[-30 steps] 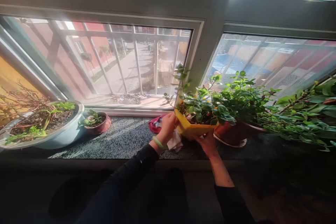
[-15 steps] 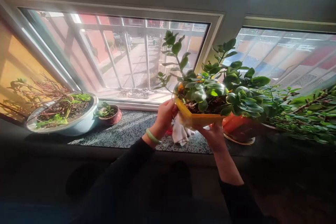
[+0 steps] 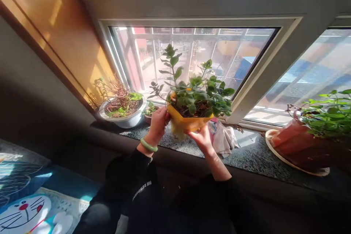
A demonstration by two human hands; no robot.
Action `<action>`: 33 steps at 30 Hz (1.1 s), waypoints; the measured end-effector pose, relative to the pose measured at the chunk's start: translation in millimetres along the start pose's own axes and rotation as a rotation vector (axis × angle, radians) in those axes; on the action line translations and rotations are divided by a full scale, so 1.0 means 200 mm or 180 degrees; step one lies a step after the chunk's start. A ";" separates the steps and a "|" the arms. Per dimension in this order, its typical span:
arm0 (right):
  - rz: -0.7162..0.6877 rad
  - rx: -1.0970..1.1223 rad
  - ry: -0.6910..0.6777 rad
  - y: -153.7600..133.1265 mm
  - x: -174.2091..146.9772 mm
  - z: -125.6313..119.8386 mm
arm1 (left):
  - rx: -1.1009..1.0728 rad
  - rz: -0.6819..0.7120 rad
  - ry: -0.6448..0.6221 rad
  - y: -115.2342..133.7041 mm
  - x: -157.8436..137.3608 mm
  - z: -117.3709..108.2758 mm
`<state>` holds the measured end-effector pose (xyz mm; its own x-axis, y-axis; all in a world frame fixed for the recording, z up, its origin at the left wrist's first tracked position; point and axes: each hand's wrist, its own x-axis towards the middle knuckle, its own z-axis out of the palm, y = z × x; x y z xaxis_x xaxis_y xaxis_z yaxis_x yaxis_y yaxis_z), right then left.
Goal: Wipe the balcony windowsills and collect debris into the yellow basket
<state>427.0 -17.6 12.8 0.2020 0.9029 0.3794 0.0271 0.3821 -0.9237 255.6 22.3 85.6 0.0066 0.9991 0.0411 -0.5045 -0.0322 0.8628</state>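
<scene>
Before barred window point(image 3: 230, 45), above speckled sill point(image 3: 248, 157): yellow pot point(image 3: 192, 121) of leafy succulent, held up by both hands. Left hand point(image 3: 159, 122) pinches left corner, fingers partly hidden; right hand point(image 3: 202, 138) supports underside, fingertips hard to make out. Small pot point(image 3: 148, 119) half blocked by left hand. Crumpled cloth point(image 3: 226, 139) partly covered. Outside washed by glare. Reddish pot point(image 3: 293, 139) at right, sinking into shadow. Orange panel point(image 3: 68, 25) far left, cut off.

- 1 white word point(image 3: 141, 191), apparently starting "ZERO", on black clothing point(image 3: 172, 208), below the edge of the left cuff point(image 3: 142, 159); its last letters are unclear.
- Short white bars point(image 3: 149, 183) beside it.
</scene>
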 end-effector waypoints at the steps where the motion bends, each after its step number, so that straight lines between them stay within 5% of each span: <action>1: 0.0115 0.0021 -0.0001 0.04 0.00 0.04 | 0.0009 0.0002 0.0063 0.00 0.01 -0.05; 7: 0.0395 0.0031 -0.0152 0.18 0.02 0.16 | 0.0006 -0.0171 0.0376 -0.05 0.08 -0.22; 15: 0.0036 -0.0554 -0.0197 0.27 0.07 0.15 | -0.0200 -0.0346 0.0551 -0.10 0.14 -0.23; 19: -0.0236 -0.1589 -0.0651 0.18 0.10 -0.01 | -0.0437 -0.0450 0.0442 -0.10 0.11 -0.25; 23: -0.0499 -0.3340 -0.1016 0.07 0.12 -0.32 | -0.0886 -0.0487 0.0894 -0.19 -0.03 -0.25; 27: -0.0177 -0.4222 -0.0984 0.10 0.09 -0.50 | -0.1001 -0.0422 0.1008 -0.39 -0.23 -0.17; 33: -0.0128 -0.4171 -0.0779 0.13 0.16 -0.50 | -0.0773 -0.0574 0.0530 -0.61 -0.38 0.12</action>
<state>531.6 2.0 -3.1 0.0030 0.9601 0.2797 0.9717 0.0633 -0.2275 337.6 -50.1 -9.7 -0.0165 0.9794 -0.2011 -0.6989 0.1325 0.7028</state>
